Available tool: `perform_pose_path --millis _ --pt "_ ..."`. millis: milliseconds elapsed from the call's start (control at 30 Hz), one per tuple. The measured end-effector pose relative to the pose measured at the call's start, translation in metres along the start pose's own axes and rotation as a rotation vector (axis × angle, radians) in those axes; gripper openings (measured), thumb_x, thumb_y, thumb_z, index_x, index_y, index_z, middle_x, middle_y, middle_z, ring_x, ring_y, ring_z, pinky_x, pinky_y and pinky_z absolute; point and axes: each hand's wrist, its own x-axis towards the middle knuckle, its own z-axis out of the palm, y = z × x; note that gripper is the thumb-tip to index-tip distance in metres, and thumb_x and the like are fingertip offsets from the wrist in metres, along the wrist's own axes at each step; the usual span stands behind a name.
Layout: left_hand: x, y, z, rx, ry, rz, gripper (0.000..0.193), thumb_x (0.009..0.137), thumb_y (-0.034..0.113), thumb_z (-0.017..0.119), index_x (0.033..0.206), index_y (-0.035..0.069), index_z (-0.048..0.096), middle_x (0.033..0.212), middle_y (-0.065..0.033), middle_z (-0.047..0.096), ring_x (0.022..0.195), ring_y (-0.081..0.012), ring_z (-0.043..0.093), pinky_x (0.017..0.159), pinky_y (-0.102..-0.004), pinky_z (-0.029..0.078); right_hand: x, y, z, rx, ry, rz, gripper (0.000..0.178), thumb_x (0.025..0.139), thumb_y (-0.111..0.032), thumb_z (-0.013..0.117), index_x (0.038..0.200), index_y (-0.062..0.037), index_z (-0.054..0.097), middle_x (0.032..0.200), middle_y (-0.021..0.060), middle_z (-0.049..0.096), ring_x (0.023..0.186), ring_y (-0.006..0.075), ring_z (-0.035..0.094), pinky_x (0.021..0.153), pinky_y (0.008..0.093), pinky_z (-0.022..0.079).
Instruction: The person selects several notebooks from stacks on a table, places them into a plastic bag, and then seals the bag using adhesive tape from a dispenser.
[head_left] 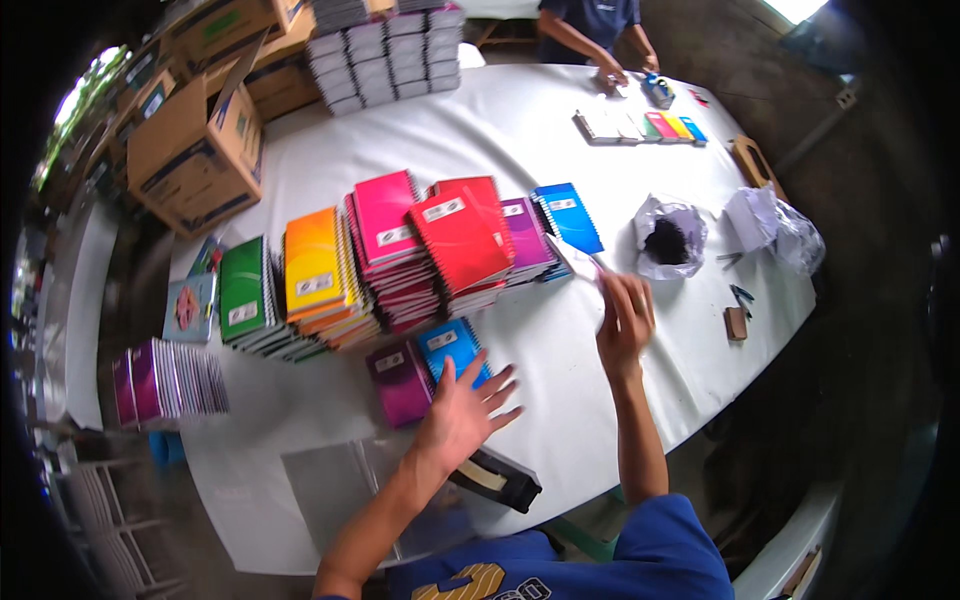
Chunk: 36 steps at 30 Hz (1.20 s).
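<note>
My left hand (462, 415) is open, fingers spread, holding nothing. It hovers over the near edge of a purple notebook (398, 382) and a blue notebook (447, 343) lying side by side. Below its palm, partly covered by my wrist, lies a long black tool with a pale strip (492, 477), perhaps a tape dispenser or stapler. Clear plastic sheets (325, 490) lie under my left forearm. My right hand (626, 318) is raised over the table, fingers closed on a thin white pointed piece (575, 258) with a pinkish end; blur hides its kind.
Spiral notebook stacks in green (245, 285), yellow (315, 262), pink (388, 218) and red (460, 240) cross the white table (560, 400). A plastic bag (672, 238) and a brown block (736, 323) stand right. Cardboard boxes (195, 150) sit far left. Another person's hands (612, 75) work at the far side.
</note>
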Motion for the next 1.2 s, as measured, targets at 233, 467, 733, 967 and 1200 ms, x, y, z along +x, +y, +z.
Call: perform_pose_path --millis 233,467,733,967,1200 --pt "-0.003 0.02 -0.057 0.068 0.077 0.103 0.025 0.09 0.012 0.064 0.114 0.006 0.059 0.105 -0.0075 0.066 0.095 -0.0219 0.066 0.086 -0.0378 0.054 -0.077 -0.094 -0.002 0.535 -0.593 -0.024 0.024 0.072 0.001 0.071 0.095 -0.0008 0.066 0.099 0.0107 0.066 0.095 0.0295 0.062 0.085 0.0399 0.049" --pt "-0.055 0.076 -0.121 0.191 0.19 0.362 0.031 0.092 0.015 0.061 0.12 0.005 0.055 0.109 -0.0083 0.065 0.1 -0.0225 0.065 0.091 -0.0391 0.052 -0.165 -0.054 0.12 -0.005 -0.716 0.561 0.062 0.061 -0.044 0.084 0.101 -0.0026 0.062 0.099 0.0196 0.06 0.089 0.0356 0.06 0.072 0.0457 0.048" --pt "-0.053 0.068 -0.17 0.152 0.135 0.409 0.027 0.095 0.017 0.057 0.12 0.006 0.053 0.113 -0.0085 0.063 0.104 -0.0225 0.063 0.093 -0.0395 0.051 -0.136 -0.048 0.098 -0.088 -0.725 0.564 0.025 0.069 -0.026 0.078 0.078 -0.005 0.068 0.082 0.0168 0.068 0.075 0.0381 0.065 0.069 0.0458 0.05" --pt "-0.052 0.053 -0.153 0.194 0.183 0.44 0.079 0.084 0.067 0.051 0.137 0.008 0.045 0.126 -0.011 0.058 0.113 -0.026 0.059 0.099 -0.0437 0.046 -0.101 -0.167 0.076 0.825 -0.807 0.953 0.032 0.077 -0.023 0.079 0.075 0.0051 0.064 0.063 0.0104 0.064 0.06 0.0146 0.06 0.057 0.036 0.047" --pt "-0.087 0.083 -0.168 0.027 0.136 0.514 0.063 0.096 0.054 0.045 0.131 0.002 0.05 0.12 -0.0141 0.061 0.109 -0.0263 0.061 0.092 -0.0407 0.051 -0.097 -0.224 0.109 0.415 -1.093 0.215 0.031 0.082 -0.032 0.072 0.077 -0.0019 0.068 0.071 0.0173 0.067 0.063 0.0325 0.065 0.055 0.0416 0.048"
